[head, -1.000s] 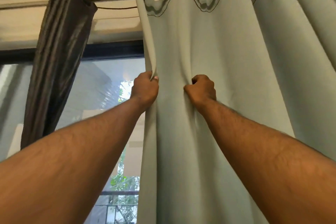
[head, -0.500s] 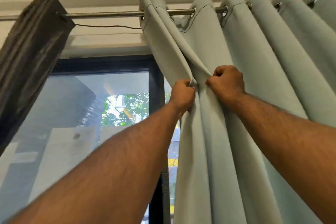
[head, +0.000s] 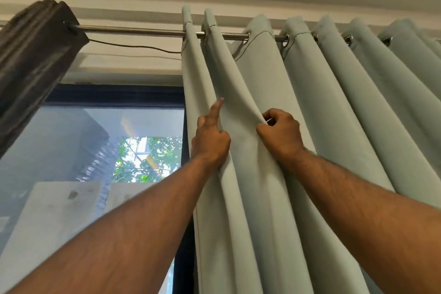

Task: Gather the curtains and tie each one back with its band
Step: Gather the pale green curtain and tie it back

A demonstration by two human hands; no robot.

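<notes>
At the rod's (head: 143,30) left end hangs a dark curtain (head: 31,64), bunched tight. Toward the rod's middle the pale green curtain (head: 322,107) begins — the left hand (head: 211,141) rests on its leading folds, forefinger raised, the other fingers curled around a fold. Just beside it, the right hand (head: 280,135) pinches the next pleat — fist closed on the cloth.

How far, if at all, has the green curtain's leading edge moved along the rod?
Yes: the green curtain has slid right along the rod, away from the dark curtain.
</notes>
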